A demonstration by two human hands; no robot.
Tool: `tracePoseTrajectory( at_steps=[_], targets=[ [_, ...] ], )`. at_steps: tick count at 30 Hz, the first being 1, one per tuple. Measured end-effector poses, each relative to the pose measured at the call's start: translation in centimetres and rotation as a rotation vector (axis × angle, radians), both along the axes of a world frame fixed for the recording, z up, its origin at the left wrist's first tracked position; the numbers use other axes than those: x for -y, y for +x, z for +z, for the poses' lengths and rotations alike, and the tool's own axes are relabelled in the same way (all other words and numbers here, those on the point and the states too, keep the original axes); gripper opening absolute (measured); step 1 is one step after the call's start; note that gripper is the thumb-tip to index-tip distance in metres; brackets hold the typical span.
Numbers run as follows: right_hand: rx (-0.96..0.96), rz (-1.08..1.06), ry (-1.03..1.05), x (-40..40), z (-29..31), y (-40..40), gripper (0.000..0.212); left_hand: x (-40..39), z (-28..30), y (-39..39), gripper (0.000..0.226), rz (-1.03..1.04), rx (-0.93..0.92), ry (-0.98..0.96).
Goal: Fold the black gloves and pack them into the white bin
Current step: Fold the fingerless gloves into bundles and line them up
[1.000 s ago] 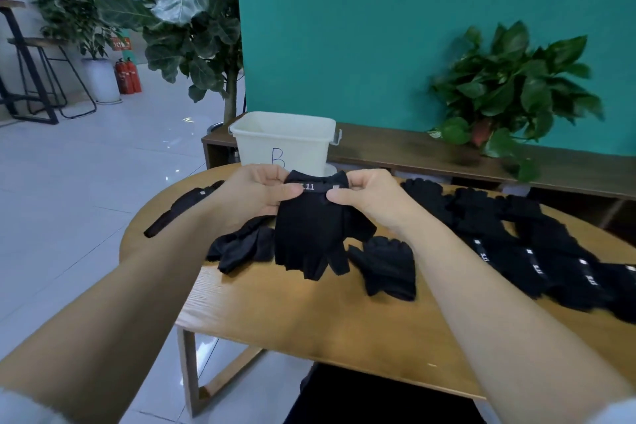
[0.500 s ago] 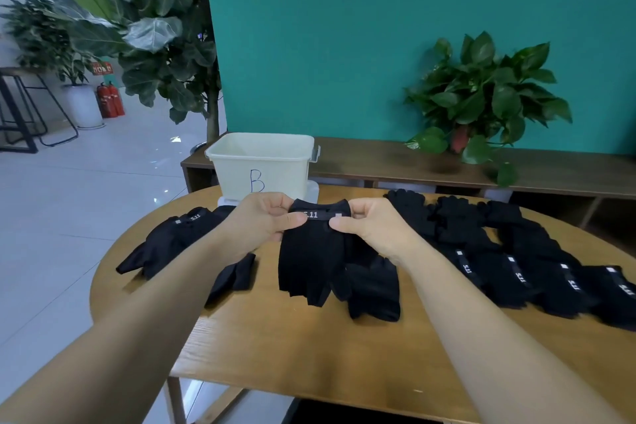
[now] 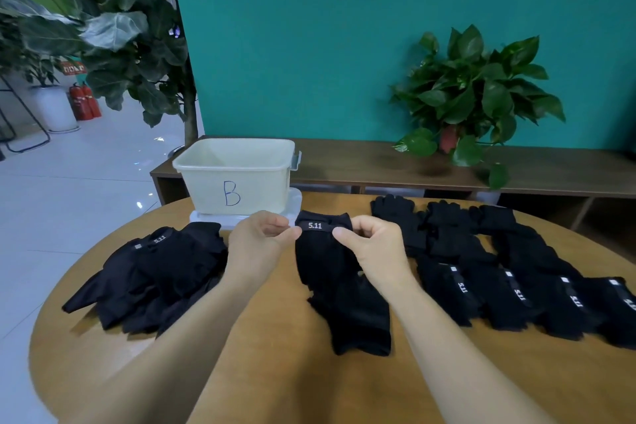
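Holding one black glove by its cuff, the left hand and the right hand each pinch an end of the band marked 5.11, thumb against curled fingers. The cuff is raised a little, while the finger end trails toward the person and appears to lie on the bench. This looks like the start of a fold: the glove is straightened but not yet doubled. Next, the cuff probably needs carrying over toward the fingertips, edges kept square, before the bundle goes into the white bin, which stands just beyond the hands and seems empty. A loose heap of gloves lies to the left; a row of gloves waits on the right.
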State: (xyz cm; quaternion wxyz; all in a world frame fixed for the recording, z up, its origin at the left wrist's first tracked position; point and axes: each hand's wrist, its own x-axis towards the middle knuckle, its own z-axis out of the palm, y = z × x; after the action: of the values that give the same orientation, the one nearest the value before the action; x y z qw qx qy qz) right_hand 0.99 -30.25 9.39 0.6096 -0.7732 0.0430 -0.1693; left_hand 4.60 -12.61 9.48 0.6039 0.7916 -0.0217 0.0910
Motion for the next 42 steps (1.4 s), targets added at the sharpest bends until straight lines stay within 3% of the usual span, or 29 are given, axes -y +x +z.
tracePoseTrajectory(
  at_steps=[3,7,9,13,16,18,21,25,28,32,42],
  targets=[
    [0.05,-0.129,-0.055,-0.8,-0.5,0.3,0.008,1.3,-0.5,-0.2,0.006,-0.065,-0.007,-0.052],
    [0.135,0.008,-0.141,-1.9,-0.8,-0.2,0.022,3.0,-0.4,-1.0,0.018,-0.324,-0.127,-0.262],
    [0.141,0.087,-0.163,-2.1,-0.7,-0.4,0.031,3.4,0.0,-1.1,0.009,-0.353,-0.12,-0.342],
    [0.17,0.132,-0.135,-1.7,-0.2,-0.9,0.042,2.7,0.5,-0.7,0.012,-0.295,-0.122,-0.438],
    [0.179,0.041,-0.029,-0.7,0.8,-0.9,0.037,1.5,0.6,-0.2,0.017,-0.325,-0.156,-0.4],
    [0.163,-0.034,-0.066,0.3,1.3,-0.7,0.038,0.8,0.8,-0.1,0.018,-0.403,-0.186,-0.364],
    [0.001,0.087,-0.048,1.3,2.2,-1.1,0.047,0.2,1.0,-0.4,0.022,-0.538,-0.233,-0.326],
    [-0.019,0.202,0.242,1.7,2.3,-2.2,0.018,0.2,1.3,-1.1,0.017,-0.474,-0.225,-0.279],
    [-0.004,0.158,0.209,2.0,1.9,-2.6,0.013,0.4,1.5,-1.6,0.009,-0.325,-0.177,-0.273],
    [-0.026,0.137,0.149,2.1,1.9,-2.6,0.009,0.8,1.4,-1.9,0.009,-0.274,-0.14,-0.264],
    [-0.121,0.089,0.102,4.7,0.9,0.9,0.004,2.4,0.3,2.7,0.011,-0.399,-0.123,-0.132]
  ],
)
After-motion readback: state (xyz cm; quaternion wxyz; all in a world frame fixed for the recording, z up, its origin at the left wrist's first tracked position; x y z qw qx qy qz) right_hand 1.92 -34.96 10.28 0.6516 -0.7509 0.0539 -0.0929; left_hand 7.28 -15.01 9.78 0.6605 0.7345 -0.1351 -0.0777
